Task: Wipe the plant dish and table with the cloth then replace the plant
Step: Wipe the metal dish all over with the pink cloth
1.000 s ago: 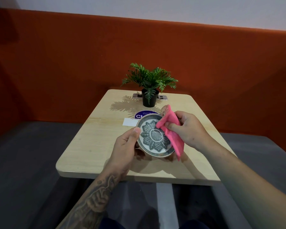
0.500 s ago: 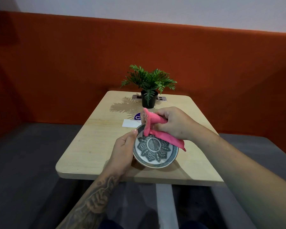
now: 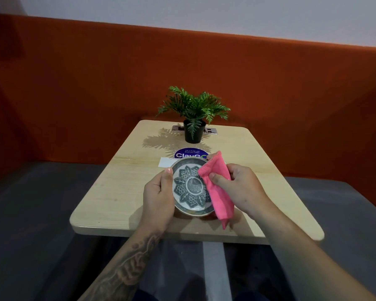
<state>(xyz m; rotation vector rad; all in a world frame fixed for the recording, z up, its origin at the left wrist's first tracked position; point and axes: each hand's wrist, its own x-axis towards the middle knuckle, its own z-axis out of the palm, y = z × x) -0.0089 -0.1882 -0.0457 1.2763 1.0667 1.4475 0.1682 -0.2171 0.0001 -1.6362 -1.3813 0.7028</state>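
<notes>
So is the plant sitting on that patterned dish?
No, the potted plant stands farther back on the table; the left hand holds the dish.

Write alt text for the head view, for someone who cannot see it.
Left hand holds a round grey leaf-patterned dish over a pale wooden table; right hand presses a pink cloth on it. A green potted plant stands behind.

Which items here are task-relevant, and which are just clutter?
In use: dish, held by left hand; pink cloth, gripped by right hand; potted plant; table.
Lying about: blue sticker, white card, metal panel behind the pot.
</notes>
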